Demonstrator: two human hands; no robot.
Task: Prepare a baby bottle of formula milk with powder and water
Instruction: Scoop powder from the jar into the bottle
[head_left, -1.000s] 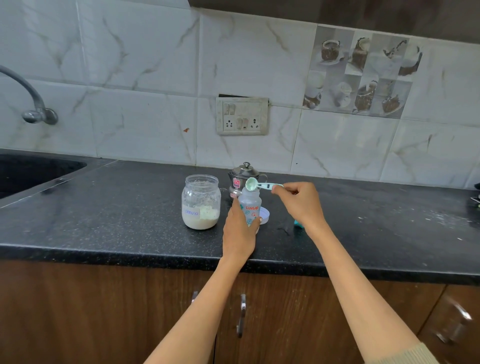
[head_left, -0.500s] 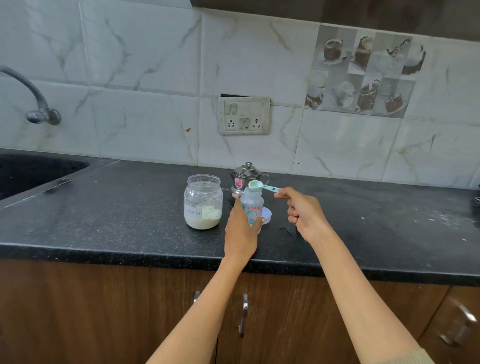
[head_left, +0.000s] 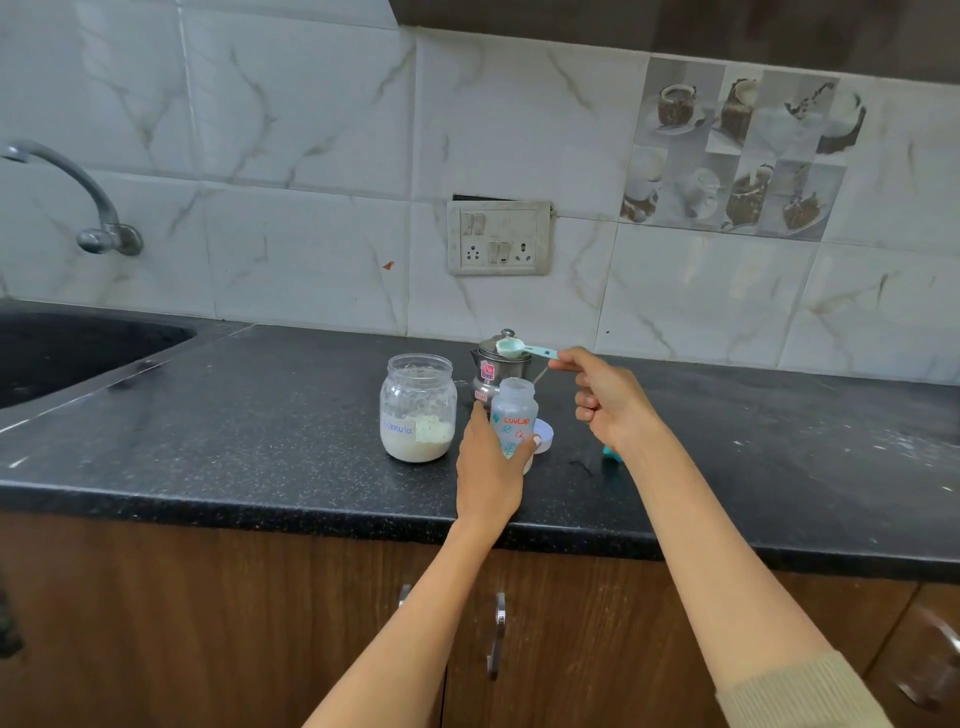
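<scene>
Since half a second ago, my right hand (head_left: 605, 397) has lifted the scoop (head_left: 522, 349) clear of the bottle (head_left: 511, 418); its bowl now sits above and slightly behind the open mouth, no longer at the rim.

Head view: right grip pinches the scoop handle between thumb and forefinger, other fingers curled. Scoop is held roughly level, bowl pointing left. Left hand (head_left: 488, 475) wraps the lower body of the bottle, thumb on the near right side, bottle upright on the black desk (head_left: 234, 426). Bottle has no cap; red lettering faces me. Just left of it stands the open jar (head_left: 418, 408) of white powder, about a third full. Behind the bottle, a small steel pot (head_left: 493, 364) with a lid. A white lid (head_left: 543, 434) lies on the desk just right of the bottle. A small teal piece (head_left: 610, 453) shows below my right wrist, partly hidden.
</scene>
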